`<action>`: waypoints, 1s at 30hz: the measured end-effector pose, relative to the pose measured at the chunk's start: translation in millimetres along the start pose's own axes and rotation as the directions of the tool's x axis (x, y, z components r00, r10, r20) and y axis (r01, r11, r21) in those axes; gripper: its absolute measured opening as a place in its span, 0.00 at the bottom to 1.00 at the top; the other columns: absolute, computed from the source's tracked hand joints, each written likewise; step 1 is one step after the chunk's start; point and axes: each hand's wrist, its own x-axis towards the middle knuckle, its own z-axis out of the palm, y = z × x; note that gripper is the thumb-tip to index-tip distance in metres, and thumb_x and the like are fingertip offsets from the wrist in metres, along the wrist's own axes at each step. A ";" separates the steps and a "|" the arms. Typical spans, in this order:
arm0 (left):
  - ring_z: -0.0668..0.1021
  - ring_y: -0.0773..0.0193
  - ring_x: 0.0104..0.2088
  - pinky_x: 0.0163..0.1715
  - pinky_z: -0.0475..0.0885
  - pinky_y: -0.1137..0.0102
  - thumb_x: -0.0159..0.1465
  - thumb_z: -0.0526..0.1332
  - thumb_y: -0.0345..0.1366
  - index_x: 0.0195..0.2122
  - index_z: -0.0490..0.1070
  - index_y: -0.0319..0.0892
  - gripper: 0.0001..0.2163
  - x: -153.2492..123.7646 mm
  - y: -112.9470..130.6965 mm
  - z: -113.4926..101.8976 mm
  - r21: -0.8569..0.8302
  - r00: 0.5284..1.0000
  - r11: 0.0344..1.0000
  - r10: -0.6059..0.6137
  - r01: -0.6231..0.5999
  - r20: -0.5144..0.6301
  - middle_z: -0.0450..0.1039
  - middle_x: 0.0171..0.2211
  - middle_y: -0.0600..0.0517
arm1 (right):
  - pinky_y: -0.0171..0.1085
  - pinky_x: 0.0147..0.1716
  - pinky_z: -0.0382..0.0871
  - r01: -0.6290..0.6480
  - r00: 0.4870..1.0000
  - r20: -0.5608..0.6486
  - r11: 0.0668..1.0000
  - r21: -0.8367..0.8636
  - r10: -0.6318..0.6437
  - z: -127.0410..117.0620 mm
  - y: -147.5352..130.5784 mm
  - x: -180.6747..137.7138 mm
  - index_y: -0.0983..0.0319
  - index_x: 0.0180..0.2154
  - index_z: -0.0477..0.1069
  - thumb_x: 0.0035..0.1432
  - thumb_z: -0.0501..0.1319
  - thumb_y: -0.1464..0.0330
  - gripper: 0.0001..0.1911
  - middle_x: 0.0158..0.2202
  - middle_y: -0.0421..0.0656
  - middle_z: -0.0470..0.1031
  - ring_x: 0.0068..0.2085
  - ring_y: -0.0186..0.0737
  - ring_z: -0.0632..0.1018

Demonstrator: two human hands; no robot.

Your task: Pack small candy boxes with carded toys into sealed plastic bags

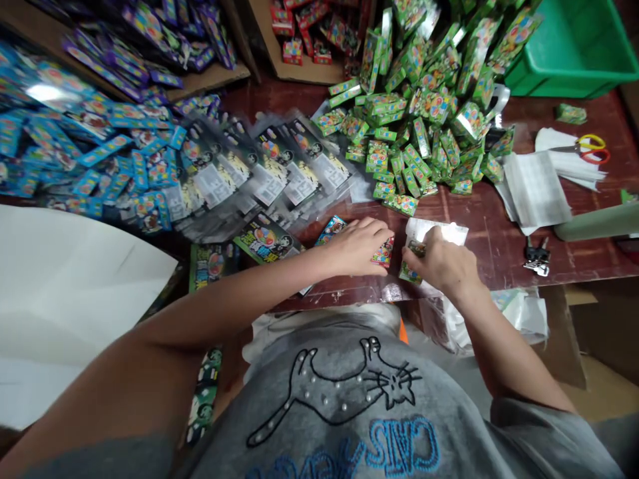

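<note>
My left hand lies palm down near the table's front edge, fingers curled over a small red box, with a blue box just to its left. My right hand is closed on a small green box that sits partly inside a clear plastic bag. The two hands are almost touching.
A big heap of green boxes fills the middle back. Blue boxes lie at the left, purple ones at back left, printed clear bags between. Scissors, white sheets, a green bin and keys are at right.
</note>
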 end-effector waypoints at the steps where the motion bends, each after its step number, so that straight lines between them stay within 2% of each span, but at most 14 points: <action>1: 0.68 0.42 0.69 0.68 0.65 0.51 0.61 0.75 0.50 0.69 0.66 0.38 0.39 -16.2 -3.1 -5.9 0.003 1.000 1.000 0.013 -0.013 0.013 0.64 0.71 0.36 | 0.47 0.40 0.72 0.010 1.000 0.025 1.000 0.011 -0.010 5.1 2.2 -4.2 0.66 0.58 0.64 0.72 0.52 0.45 0.32 0.42 0.61 0.85 0.47 0.65 0.86; 4: 0.58 0.39 0.77 0.75 0.53 0.46 0.55 0.79 0.52 0.73 0.63 0.46 0.47 -75.0 -26.7 -29.3 0.064 0.992 0.996 0.061 -0.069 0.108 0.52 0.78 0.39 | 0.46 0.39 0.72 0.003 1.000 0.006 0.999 0.042 -0.003 16.6 6.5 -12.1 0.66 0.60 0.63 0.72 0.51 0.41 0.36 0.39 0.59 0.85 0.43 0.63 0.86; 6: 0.58 0.39 0.77 0.76 0.49 0.42 0.53 0.80 0.47 0.72 0.64 0.50 0.47 -112.7 -50.1 -41.0 0.113 0.987 0.992 0.032 -0.050 0.157 0.54 0.78 0.41 | 0.49 0.41 0.74 0.008 0.993 -0.115 0.996 0.087 0.002 20.5 5.1 -12.2 0.67 0.63 0.62 0.69 0.50 0.37 0.43 0.40 0.59 0.84 0.45 0.64 0.85; 8: 0.60 0.38 0.76 0.76 0.48 0.39 0.54 0.78 0.37 0.71 0.66 0.51 0.43 -140.2 -70.4 -44.8 0.149 0.987 0.989 -0.018 -0.006 0.160 0.60 0.76 0.43 | 0.54 0.52 0.75 0.206 0.949 -0.269 0.970 0.131 -0.165 23.3 -3.4 -6.8 0.68 0.69 0.58 0.67 0.52 0.34 0.49 0.53 0.64 0.81 0.56 0.66 0.81; 9: 0.62 0.39 0.76 0.76 0.48 0.39 0.55 0.75 0.33 0.71 0.67 0.51 0.41 -148.7 -76.7 -44.4 0.166 0.986 0.986 -0.031 0.004 0.162 0.62 0.75 0.44 | 0.56 0.60 0.71 0.379 0.889 -0.321 0.918 0.119 -0.326 25.0 -10.7 -2.0 0.68 0.72 0.55 0.66 0.54 0.35 0.52 0.63 0.66 0.75 0.64 0.66 0.75; 11: 0.64 0.44 0.75 0.76 0.48 0.41 0.57 0.68 0.26 0.71 0.67 0.50 0.38 -155.7 -78.6 -42.7 0.214 0.983 0.977 -0.029 -0.010 0.181 0.68 0.72 0.45 | 0.60 0.74 0.55 0.696 0.692 -0.305 0.717 0.040 -0.654 28.8 -30.2 11.4 0.66 0.77 0.46 0.64 0.62 0.40 0.55 0.78 0.64 0.53 0.77 0.65 0.57; 13: 0.66 0.46 0.73 0.76 0.49 0.43 0.58 0.64 0.25 0.72 0.65 0.46 0.38 -154.8 -65.8 -44.3 0.278 0.982 0.960 -0.030 -0.023 0.186 0.71 0.68 0.44 | 0.66 0.77 0.39 0.834 0.544 -0.178 0.552 0.003 -0.820 32.8 -50.6 27.8 0.64 0.79 0.39 0.61 0.69 0.49 0.59 0.82 0.60 0.36 0.80 0.66 0.44; 14: 0.68 0.45 0.72 0.75 0.52 0.44 0.59 0.64 0.27 0.72 0.64 0.43 0.37 -154.2 -55.2 -46.6 0.307 0.983 0.952 -0.042 -0.014 0.177 0.72 0.67 0.42 | 0.68 0.76 0.35 0.854 0.517 -0.127 0.520 0.010 -0.846 34.5 -59.1 36.1 0.63 0.79 0.37 0.59 0.71 0.53 0.61 0.82 0.60 0.32 0.81 0.67 0.41; 17: 0.74 0.39 0.64 0.66 0.66 0.46 0.61 0.67 0.37 0.72 0.63 0.36 0.37 -163.3 -17.6 -53.6 0.354 0.985 0.928 -0.151 0.112 0.084 0.71 0.66 0.35 | 0.70 0.76 0.35 0.857 0.515 -0.113 0.509 0.082 -0.850 38.9 -72.5 57.3 0.65 0.79 0.34 0.56 0.73 0.55 0.66 0.81 0.63 0.36 0.80 0.70 0.46; 20: 0.76 0.36 0.56 0.54 0.74 0.47 0.62 0.69 0.45 0.70 0.65 0.33 0.37 -189.3 8.9 -45.5 0.327 0.949 0.894 -0.316 0.305 -0.022 0.73 0.62 0.32 | 0.68 0.75 0.48 0.815 0.579 -0.204 0.552 0.177 -0.789 44.1 -75.0 65.4 0.69 0.79 0.38 0.59 0.71 0.50 0.63 0.78 0.66 0.51 0.76 0.70 0.57; 23: 0.77 0.36 0.55 0.53 0.76 0.46 0.62 0.70 0.46 0.68 0.65 0.33 0.37 -213.3 16.1 -20.9 0.243 0.884 0.851 -0.456 0.466 -0.099 0.74 0.59 0.32 | 0.65 0.72 0.59 0.745 0.667 -0.278 0.625 0.235 -0.691 51.4 -82.4 59.0 0.72 0.77 0.41 0.65 0.65 0.49 0.57 0.74 0.68 0.57 0.73 0.68 0.62; 26: 0.76 0.36 0.57 0.56 0.76 0.46 0.62 0.71 0.44 0.70 0.62 0.34 0.38 -221.3 13.7 2.8 0.162 0.812 0.797 -0.560 0.582 -0.165 0.72 0.60 0.33 | 0.67 0.72 0.56 0.685 0.717 -0.362 0.698 0.207 -0.596 60.8 -98.1 48.5 0.76 0.76 0.42 0.67 0.60 0.42 0.57 0.73 0.71 0.57 0.73 0.70 0.61; 28: 0.75 0.36 0.58 0.58 0.75 0.46 0.62 0.72 0.44 0.70 0.60 0.35 0.39 -219.4 12.1 11.9 0.114 0.786 0.782 -0.587 0.612 -0.194 0.71 0.61 0.33 | 0.69 0.73 0.53 0.679 0.709 -0.407 0.713 0.176 -0.576 66.8 -106.7 45.9 0.79 0.75 0.46 0.68 0.58 0.42 0.55 0.71 0.71 0.61 0.71 0.71 0.63; 30: 0.75 0.36 0.59 0.60 0.74 0.46 0.61 0.73 0.44 0.71 0.60 0.35 0.41 -215.2 11.4 15.7 0.080 0.774 0.779 -0.595 0.621 -0.217 0.70 0.61 0.33 | 0.72 0.73 0.51 0.720 0.660 -0.464 0.675 0.164 -0.591 70.7 -108.6 47.8 0.77 0.73 0.50 0.68 0.59 0.46 0.50 0.67 0.69 0.66 0.68 0.71 0.67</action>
